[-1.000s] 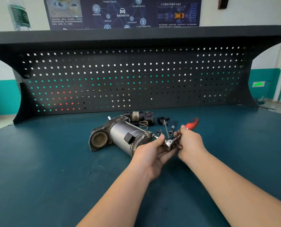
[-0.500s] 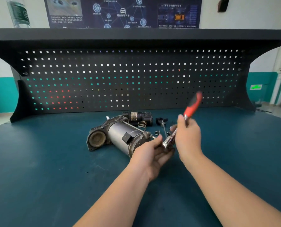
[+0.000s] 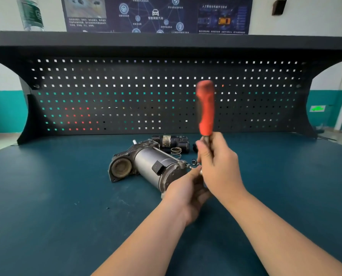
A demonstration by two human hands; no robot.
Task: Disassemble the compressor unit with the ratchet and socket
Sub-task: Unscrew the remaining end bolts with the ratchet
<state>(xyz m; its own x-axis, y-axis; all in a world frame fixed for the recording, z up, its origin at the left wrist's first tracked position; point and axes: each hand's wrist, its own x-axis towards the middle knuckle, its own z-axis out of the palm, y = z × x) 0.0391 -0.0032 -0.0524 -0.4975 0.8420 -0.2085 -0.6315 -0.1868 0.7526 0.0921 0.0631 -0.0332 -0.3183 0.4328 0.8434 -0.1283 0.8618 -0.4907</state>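
The grey metal compressor unit (image 3: 146, 166) lies on its side on the blue bench top, its round port facing left. My right hand (image 3: 218, 166) grips the shaft of the ratchet (image 3: 206, 110), whose blurred red handle stands nearly upright above the fist. The ratchet's head is hidden between my hands. Just below it, my left hand (image 3: 186, 194) is cupped at the compressor's right end, fingers curled near the ratchet head; what they hold is hidden. A bolt end (image 3: 189, 166) sticks out of the compressor beside my fingers.
A black removed part (image 3: 172, 143) and a wire spring (image 3: 176, 152) lie behind the compressor. A small socket (image 3: 194, 161) sits by my right hand. A black pegboard (image 3: 126, 96) stands along the bench's far edge. A bottle (image 3: 30, 14) stands on the shelf above.
My right hand has swung the ratchet handle up from lying low and pointing right to nearly upright. Both hands have stayed at the compressor's right end.
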